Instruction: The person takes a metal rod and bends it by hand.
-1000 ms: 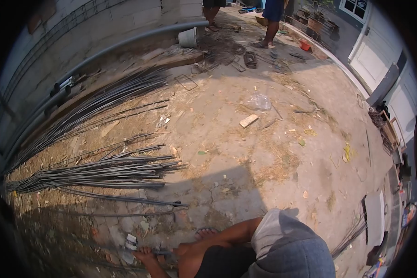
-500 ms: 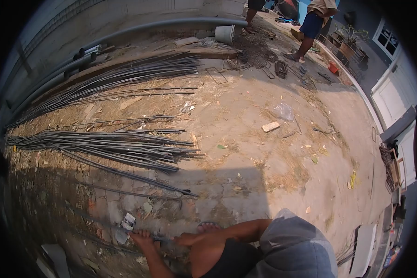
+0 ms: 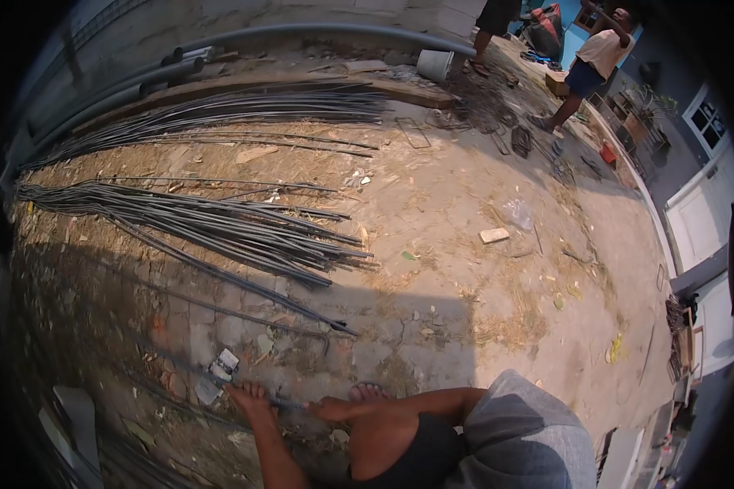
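Holding rod (image 3: 285,403) low beside foot (image 3: 367,391) | clamped by fingers of left hand (image 3: 249,398) and, nearer foot, of right hand (image 3: 328,409) (undersides hidden) | gripped at two spots, presumably to steady its length.

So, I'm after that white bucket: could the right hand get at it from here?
Probably not: the right hand holds a rod, and the white bucket sits far across the ground.
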Available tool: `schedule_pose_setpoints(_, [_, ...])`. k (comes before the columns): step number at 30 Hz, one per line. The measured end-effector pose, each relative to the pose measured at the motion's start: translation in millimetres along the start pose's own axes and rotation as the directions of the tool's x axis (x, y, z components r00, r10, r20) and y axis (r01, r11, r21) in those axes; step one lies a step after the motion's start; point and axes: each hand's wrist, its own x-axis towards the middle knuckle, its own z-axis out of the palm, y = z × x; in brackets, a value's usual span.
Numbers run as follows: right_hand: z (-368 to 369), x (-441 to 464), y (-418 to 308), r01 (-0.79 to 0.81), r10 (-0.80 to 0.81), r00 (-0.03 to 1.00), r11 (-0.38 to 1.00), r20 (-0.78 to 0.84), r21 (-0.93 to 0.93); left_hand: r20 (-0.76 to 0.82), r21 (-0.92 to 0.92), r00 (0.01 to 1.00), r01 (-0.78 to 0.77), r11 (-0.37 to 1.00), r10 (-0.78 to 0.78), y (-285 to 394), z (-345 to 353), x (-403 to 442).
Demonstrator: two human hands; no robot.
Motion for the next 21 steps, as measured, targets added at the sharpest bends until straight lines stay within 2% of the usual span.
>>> schedule_pose_setpoints(2, [1.4,-0.7,0.4,-0.006,0.006,1.0,1.0,-0.017,0.001,-0.006,0.008,1.0,-0.001,1.0,0.001,0.8,0.6,-3.6])
schedule_pose_setpoints(5, [4.1,-0.4,1.6,-0.013,0.014,0.999,1.0,-0.041,0.022,0.093,-0.045,0.995,0.047,0.998,-0.043,1.8,-4.1,0.0])
schedule_pose_setpoints(7, [3.3,6.8,7.7,-0.004,0.004,1.0,1.0,-0.01,-0.002,0.018,0.002,1.0,0.016,1.0,-0.016,2.9,13.1,-20.6])
schedule_pose_setpoints(9, [3.2,10.2,12.7,0.007,-0.007,1.0,1.0,0.019,0.029,-0.003,-0.036,0.999,0.042,0.998,-0.042,5.1,11.0,-17.3])
schedule_pose_setpoints(10, [3.6,-4.9,1.2,-0.043,0.044,0.994,0.999,-0.099,0.018,-0.009,-0.05,0.999,0.052,0.997,-0.052,-1.0,7.0,-13.6])
schedule_pose_setpoints(11, [-4.4,-19.3,-15.4,-0.155,0.156,0.987,0.988,-0.043,0.019,-0.014,-0.066,0.998,0.059,0.996,-0.06,-3.5,6.3,-11.1])
schedule_pose_setpoints(12, [-2.3,-15.5,-11.4,-0.051,0.053,0.998,0.998,-0.041,0.046,-0.016,-0.083,0.998,0.063,0.995,-0.065,-3.8,6.2,-9.2])
schedule_pose_setpoints(14, [2.8,4.2,10.9,-0.029,0.031,0.999,0.999,-0.041,0.031,0.01,-0.115,0.998,0.061,0.991,-0.061,-5.3,3.5,-4.6])
schedule_pose_setpoints(16, [8.2,15.3,25.0,0.032,-0.027,0.999,0.991,-0.037,0.129,-0.01,-0.108,0.998,0.068,0.992,-0.07,-3.6,4.3,-6.4])
schedule_pose_setpoints(21, [2.1,8.0,15.6,-0.045,0.039,0.998,0.988,0.04,0.149,0.027,-0.122,0.998,0.06,0.991,-0.057,-5.8,0.5,-1.3])
